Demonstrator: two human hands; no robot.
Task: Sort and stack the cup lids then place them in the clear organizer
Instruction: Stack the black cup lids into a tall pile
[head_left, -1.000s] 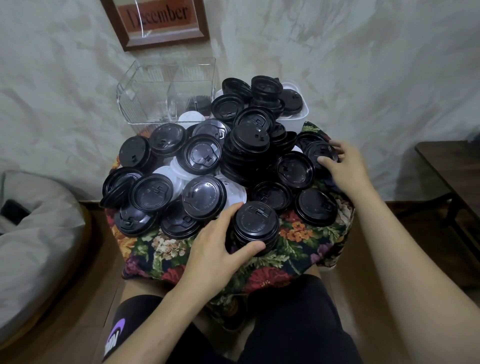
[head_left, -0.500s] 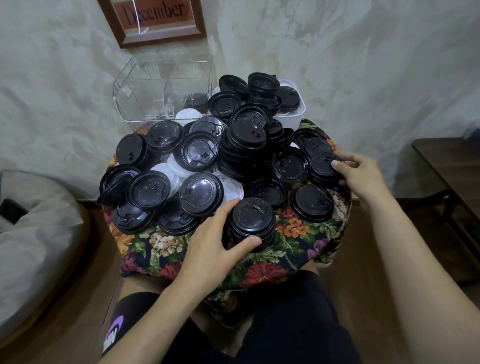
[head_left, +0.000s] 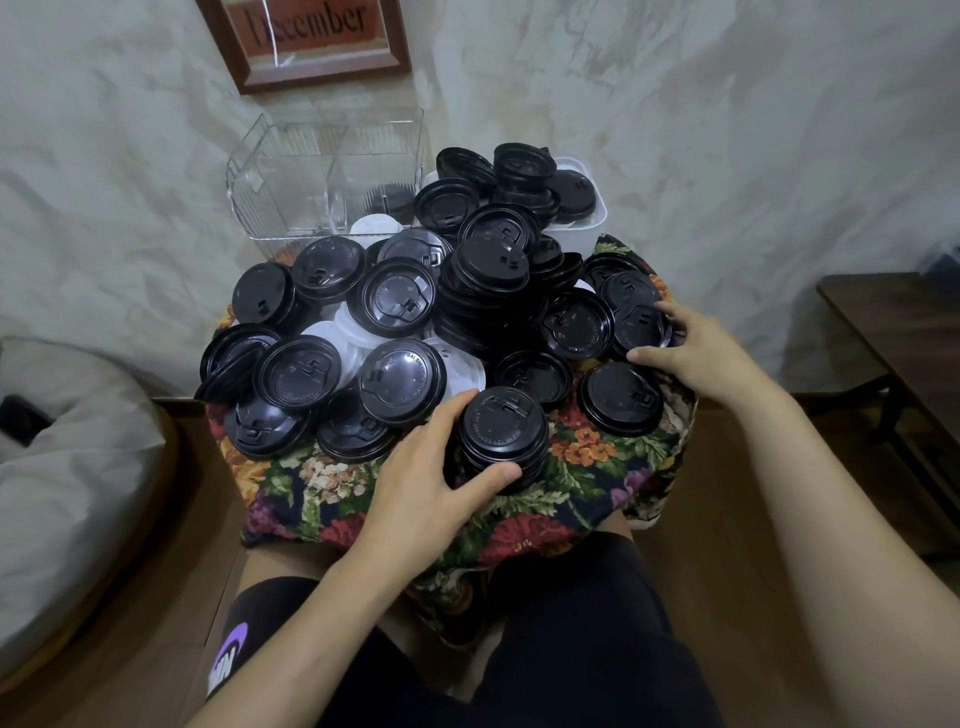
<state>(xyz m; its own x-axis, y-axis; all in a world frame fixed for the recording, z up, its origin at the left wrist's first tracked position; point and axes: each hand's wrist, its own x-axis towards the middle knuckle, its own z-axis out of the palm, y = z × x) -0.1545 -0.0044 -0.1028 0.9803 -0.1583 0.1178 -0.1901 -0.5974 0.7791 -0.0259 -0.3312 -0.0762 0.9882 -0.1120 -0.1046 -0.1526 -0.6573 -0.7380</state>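
— So, what differs from a second ago?
— Little. The left hand (head_left: 426, 483) stays on the short stack of black lids (head_left: 504, 436), its fingers (head_left: 498, 475) curled round the side and the thumb at the front. The right hand (head_left: 711, 353) has drawn in from the right edge of the surface (head_left: 587, 467), and its fingers now clamp one black lid (head_left: 641, 325).
— Counts?
— Two hands, one clear organizer (head_left: 291, 182), one white tub (head_left: 592, 223), one framed sign (head_left: 311, 41). The loose black lids (head_left: 301, 371) are heaped beyond counting, well over twenty; white lids (head_left: 374, 228) peek out in about four places.
— And the organizer?
— Back left, against the wall. A few dark lids show through its right part.
— Room to move?
— The stack stands near the front edge, with bare surface in front and to its right. The gripped lid sits close to the right edge. Everything behind is crowded.
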